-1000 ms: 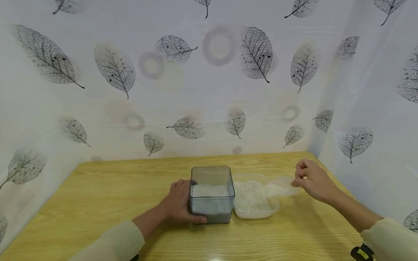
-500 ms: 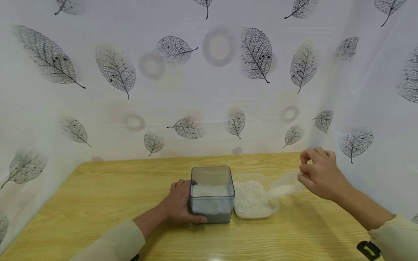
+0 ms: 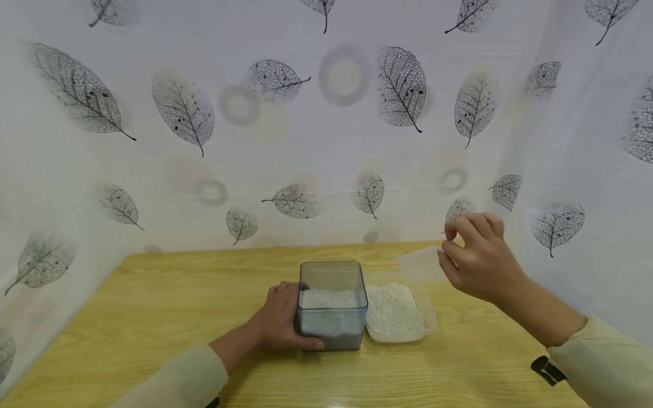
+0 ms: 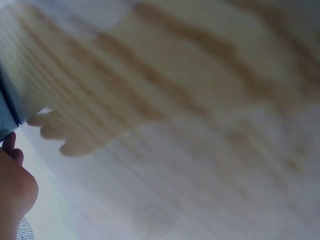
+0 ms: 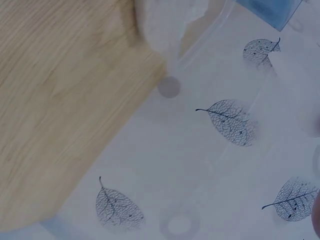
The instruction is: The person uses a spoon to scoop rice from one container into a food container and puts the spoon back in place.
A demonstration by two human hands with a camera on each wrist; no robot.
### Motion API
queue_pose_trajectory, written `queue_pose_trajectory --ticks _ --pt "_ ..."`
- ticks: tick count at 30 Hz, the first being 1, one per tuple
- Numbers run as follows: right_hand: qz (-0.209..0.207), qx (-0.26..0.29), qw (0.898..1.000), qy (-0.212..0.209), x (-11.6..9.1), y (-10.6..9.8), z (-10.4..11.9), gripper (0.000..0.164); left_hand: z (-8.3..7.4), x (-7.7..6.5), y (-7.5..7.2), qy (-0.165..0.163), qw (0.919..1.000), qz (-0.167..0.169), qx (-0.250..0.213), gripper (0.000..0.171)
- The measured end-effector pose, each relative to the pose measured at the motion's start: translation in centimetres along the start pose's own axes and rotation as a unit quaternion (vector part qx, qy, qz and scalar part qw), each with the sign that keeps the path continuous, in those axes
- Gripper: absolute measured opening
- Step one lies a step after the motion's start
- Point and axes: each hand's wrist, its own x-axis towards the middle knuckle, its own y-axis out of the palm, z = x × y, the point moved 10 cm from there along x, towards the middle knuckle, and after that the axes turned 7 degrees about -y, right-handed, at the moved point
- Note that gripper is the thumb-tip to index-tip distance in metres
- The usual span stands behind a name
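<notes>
A square, see-through grey container (image 3: pixel 333 328) partly filled with white rice-like grains (image 3: pixel 329 298) stands on the table. My left hand (image 3: pixel 279 317) grips its left side, thumb across the front near the base; in the left wrist view, part of the hand (image 4: pixel 17 192) shows by the container's edge (image 4: pixel 7 117). Right beside it sits a clear shallow tub (image 3: pixel 430 324) heaped with similar white grains (image 3: pixel 395 311). Above the tub's far right side, my right hand (image 3: pixel 476 258) pinches a thin translucent plastic scoop (image 3: pixel 420 264), which points left. The scoop is faint and blurred.
The wood-grain table (image 3: pixel 153 317) runs back to a white curtain (image 3: pixel 306 147) printed with leaves, which also encloses both sides. A dark strap buckle (image 3: pixel 548 371) hangs below the right sleeve.
My right hand first rises away to the right with the loaded scoop, then swings left and higher, lifting it clear of the grains. The left hand and both containers stay put.
</notes>
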Motion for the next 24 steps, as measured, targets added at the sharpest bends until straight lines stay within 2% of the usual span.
queue_pose_trajectory --ticks 5,9,18,24 --pt "-0.020 0.010 0.999 0.028 2.3 1.0 0.6 0.044 0.0 -0.1 -0.1 0.002 1.0000 -0.003 0.003 0.107" --pt "-0.019 0.020 0.999 0.024 3.9 2.2 2.1 0.038 -0.2 -0.3 -0.3 0.004 1.0000 -0.006 0.004 0.105" --pt "0.005 0.026 0.998 -0.060 6.4 6.2 6.8 0.033 -0.4 -0.3 -0.3 0.010 0.9998 -0.011 0.010 0.102" --pt "0.065 -0.005 0.992 -0.105 7.3 9.1 9.3 0.038 -0.2 -0.2 -0.2 0.009 0.9998 -0.013 0.010 0.104"
